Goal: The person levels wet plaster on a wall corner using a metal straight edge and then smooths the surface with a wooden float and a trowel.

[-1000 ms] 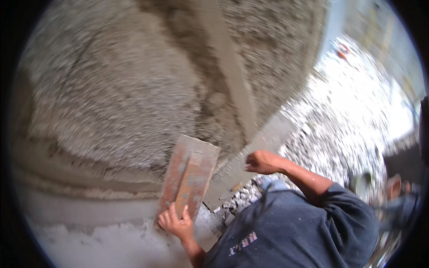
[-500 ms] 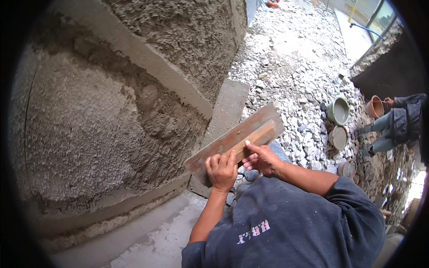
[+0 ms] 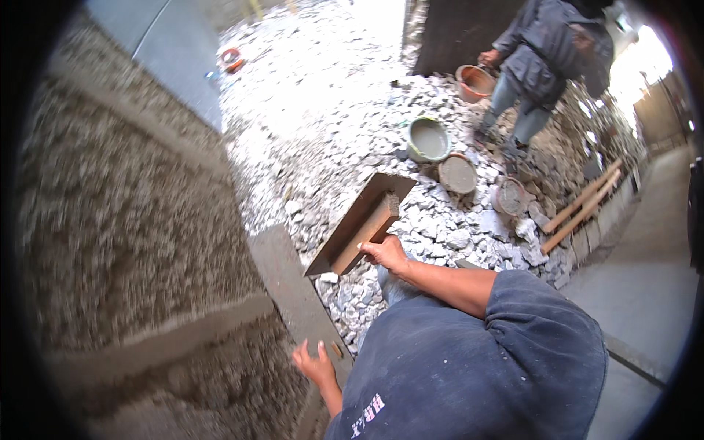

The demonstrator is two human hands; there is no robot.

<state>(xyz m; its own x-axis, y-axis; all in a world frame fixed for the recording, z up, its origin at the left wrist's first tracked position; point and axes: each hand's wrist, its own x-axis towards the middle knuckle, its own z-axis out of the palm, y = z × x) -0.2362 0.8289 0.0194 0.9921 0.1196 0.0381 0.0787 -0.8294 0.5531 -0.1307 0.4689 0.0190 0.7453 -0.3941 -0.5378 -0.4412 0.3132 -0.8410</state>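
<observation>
A plastering trowel, with a broad flat metal blade and a wooden handle, is held out over the gravel. Gripping the near part of its handle is my right hand, thumb showing and the other fingers mostly hidden. My left hand is empty, fingers spread, lower down beside the rough plastered wall. A grey board lies along the wall's foot, between that wall and the gravel.
White gravel covers the ground ahead. A green-rimmed bucket, a mortar-filled bucket and another bucket stand there. A person holds an orange bucket. Wooden strips lie at right.
My left hand has let go of the trowel and dropped toward the wall's base. My right hand keeps the trowel. The view has swung right, bringing the buckets and the other person nearer the middle.
</observation>
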